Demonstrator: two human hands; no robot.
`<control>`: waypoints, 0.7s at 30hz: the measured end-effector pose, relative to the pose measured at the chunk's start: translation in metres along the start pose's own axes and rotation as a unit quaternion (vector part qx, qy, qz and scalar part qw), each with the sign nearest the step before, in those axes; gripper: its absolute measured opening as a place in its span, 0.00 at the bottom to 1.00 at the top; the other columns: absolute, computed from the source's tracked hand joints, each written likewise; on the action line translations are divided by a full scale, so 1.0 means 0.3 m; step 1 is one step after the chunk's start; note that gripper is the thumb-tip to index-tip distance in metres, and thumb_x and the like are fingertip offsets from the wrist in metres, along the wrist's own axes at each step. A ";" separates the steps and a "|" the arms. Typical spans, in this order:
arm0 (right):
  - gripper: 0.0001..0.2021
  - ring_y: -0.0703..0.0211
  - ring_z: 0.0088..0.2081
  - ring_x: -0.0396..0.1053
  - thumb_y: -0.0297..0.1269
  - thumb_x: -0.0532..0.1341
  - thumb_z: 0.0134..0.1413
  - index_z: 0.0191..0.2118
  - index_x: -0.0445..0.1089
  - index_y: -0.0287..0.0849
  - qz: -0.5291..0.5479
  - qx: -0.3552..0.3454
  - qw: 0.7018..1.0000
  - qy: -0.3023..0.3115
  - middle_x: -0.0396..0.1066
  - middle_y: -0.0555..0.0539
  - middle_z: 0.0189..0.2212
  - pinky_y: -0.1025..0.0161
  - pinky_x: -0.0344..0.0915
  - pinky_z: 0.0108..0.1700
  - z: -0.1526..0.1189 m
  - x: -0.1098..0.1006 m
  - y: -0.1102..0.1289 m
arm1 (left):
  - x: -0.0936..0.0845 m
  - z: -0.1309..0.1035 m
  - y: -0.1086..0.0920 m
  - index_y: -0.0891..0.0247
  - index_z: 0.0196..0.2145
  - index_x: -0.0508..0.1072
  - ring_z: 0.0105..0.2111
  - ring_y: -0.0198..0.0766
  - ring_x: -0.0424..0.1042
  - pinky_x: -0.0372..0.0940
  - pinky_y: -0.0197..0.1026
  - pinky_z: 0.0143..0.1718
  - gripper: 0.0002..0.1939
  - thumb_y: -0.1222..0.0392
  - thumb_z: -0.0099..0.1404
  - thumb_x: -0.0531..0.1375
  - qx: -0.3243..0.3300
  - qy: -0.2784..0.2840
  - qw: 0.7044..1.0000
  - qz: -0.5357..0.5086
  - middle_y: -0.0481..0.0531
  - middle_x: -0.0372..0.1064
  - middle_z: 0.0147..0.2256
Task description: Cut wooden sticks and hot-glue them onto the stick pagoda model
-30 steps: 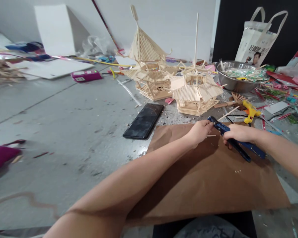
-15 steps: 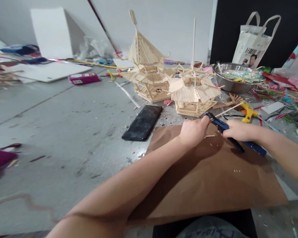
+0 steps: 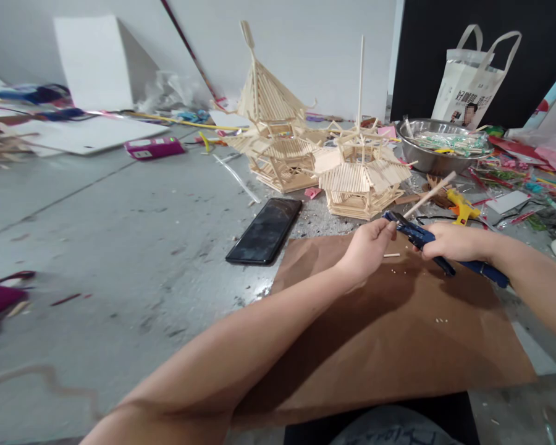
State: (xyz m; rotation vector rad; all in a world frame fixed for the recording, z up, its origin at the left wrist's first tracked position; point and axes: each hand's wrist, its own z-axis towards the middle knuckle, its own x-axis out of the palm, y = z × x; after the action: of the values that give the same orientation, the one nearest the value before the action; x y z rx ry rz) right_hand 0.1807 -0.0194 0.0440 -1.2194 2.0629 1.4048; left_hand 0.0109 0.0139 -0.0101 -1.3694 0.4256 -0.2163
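My left hand (image 3: 369,244) is closed in a pinch at the near end of a thin wooden stick (image 3: 430,194), which slants up to the right past the tool's head. My right hand (image 3: 454,241) is wrapped around a blue-handled cutter (image 3: 414,232), its jaws close to my left fingertips. Whether the jaws touch the stick cannot be made out. Under both hands lies a brown paper sheet (image 3: 398,358). A short cut piece of stick (image 3: 391,255) and several tiny offcuts (image 3: 441,320) rest on it.
Two wooden-stick pavilion models (image 3: 278,148) stand beyond the paper, the right one (image 3: 361,176) nearest my hands. A black phone (image 3: 265,230) lies left of the paper. Right are a yellow glue gun (image 3: 463,207), a metal bowl (image 3: 433,162) and scattered scraps. Behind stands a white bag (image 3: 467,86).
The stick's far end has swung slightly upward. My left fingers have turned and shifted a little, and the cutter and my right hand have moved slightly to the right, its handles spread differently.
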 end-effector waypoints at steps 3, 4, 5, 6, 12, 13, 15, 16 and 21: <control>0.09 0.61 0.30 0.66 0.30 0.56 0.38 0.31 0.67 0.41 0.100 0.027 0.995 0.003 0.69 0.50 0.27 0.67 0.61 0.30 -0.027 -0.029 -0.008 | -0.007 -0.001 0.002 0.62 0.24 0.59 0.15 0.26 0.44 0.42 0.33 0.18 0.15 0.51 0.63 0.51 -0.025 -0.016 0.991 -0.129 0.38 0.43 0.14; 0.09 0.60 0.32 0.67 0.30 0.56 0.40 0.32 0.68 0.41 0.113 0.035 0.993 -0.007 0.70 0.49 0.29 0.67 0.61 0.31 -0.037 -0.046 -0.015 | -0.009 0.000 0.001 0.62 0.24 0.59 0.14 0.26 0.43 0.42 0.33 0.18 0.15 0.50 0.63 0.52 -0.027 -0.016 0.988 -0.149 0.38 0.43 0.13; 0.09 0.59 0.33 0.67 0.30 0.55 0.41 0.32 0.68 0.41 0.107 0.041 0.993 -0.025 0.70 0.48 0.30 0.66 0.61 0.32 -0.048 -0.065 -0.025 | -0.010 0.000 0.001 0.62 0.24 0.60 0.14 0.26 0.43 0.42 0.33 0.18 0.15 0.50 0.62 0.53 -0.027 -0.012 0.988 -0.151 0.38 0.44 0.13; 0.09 0.58 0.33 0.67 0.30 0.56 0.42 0.33 0.68 0.40 0.075 0.047 0.995 -0.052 0.71 0.47 0.31 0.65 0.61 0.33 -0.058 -0.088 -0.038 | -0.011 0.000 0.000 0.62 0.24 0.61 0.14 0.26 0.44 0.42 0.33 0.18 0.15 0.51 0.62 0.53 -0.027 -0.003 0.990 -0.138 0.38 0.44 0.13; 0.29 0.43 0.47 0.65 0.49 0.47 0.56 0.50 0.62 0.25 -0.269 0.164 0.892 -0.325 0.64 0.24 0.45 0.56 0.54 0.38 -0.061 -0.217 -0.209 | -0.014 0.006 0.013 0.64 0.27 0.66 0.20 0.29 0.52 0.49 0.34 0.24 0.10 0.57 0.63 0.51 0.024 0.015 0.999 0.044 0.41 0.52 0.18; 0.34 0.40 0.51 0.62 0.52 0.43 0.57 0.52 0.59 0.20 -0.280 0.193 0.873 -0.350 0.61 0.19 0.48 0.54 0.53 0.39 -0.051 -0.231 -0.254 | -0.017 0.007 0.016 0.64 0.28 0.66 0.21 0.29 0.53 0.50 0.34 0.25 0.10 0.57 0.62 0.51 0.038 0.014 0.997 0.070 0.42 0.54 0.19; 0.40 0.38 0.54 0.59 0.57 0.40 0.57 0.55 0.55 0.17 -0.264 0.240 0.869 -0.343 0.57 0.16 0.51 0.54 0.53 0.40 -0.025 -0.254 -0.352 | -0.022 0.010 0.021 0.64 0.28 0.65 0.23 0.30 0.55 0.52 0.34 0.27 0.10 0.58 0.62 0.51 0.059 0.022 0.992 0.112 0.43 0.57 0.21; 0.43 0.36 0.53 0.60 0.59 0.40 0.55 0.55 0.55 0.16 -0.246 0.275 0.868 -0.331 0.57 0.15 0.51 0.53 0.53 0.40 -0.011 -0.263 -0.403 | -0.025 0.010 0.022 0.64 0.28 0.65 0.23 0.30 0.56 0.52 0.35 0.27 0.10 0.57 0.62 0.50 0.066 0.028 0.989 0.128 0.44 0.58 0.22; 0.47 0.34 0.50 0.62 0.63 0.41 0.53 0.54 0.58 0.14 -0.227 0.347 0.860 -0.296 0.59 0.11 0.47 0.53 0.54 0.34 0.049 -0.294 -0.617 | -0.035 0.010 0.029 0.64 0.27 0.65 0.23 0.30 0.56 0.50 0.34 0.26 0.11 0.58 0.63 0.49 0.081 0.041 0.973 0.212 0.44 0.58 0.21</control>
State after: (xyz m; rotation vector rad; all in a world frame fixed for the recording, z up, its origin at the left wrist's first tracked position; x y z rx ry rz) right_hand 0.3778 0.0090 -0.0069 -0.7482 1.4839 0.5981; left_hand 0.0018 0.0225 -0.0164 -1.0828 0.7422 0.0440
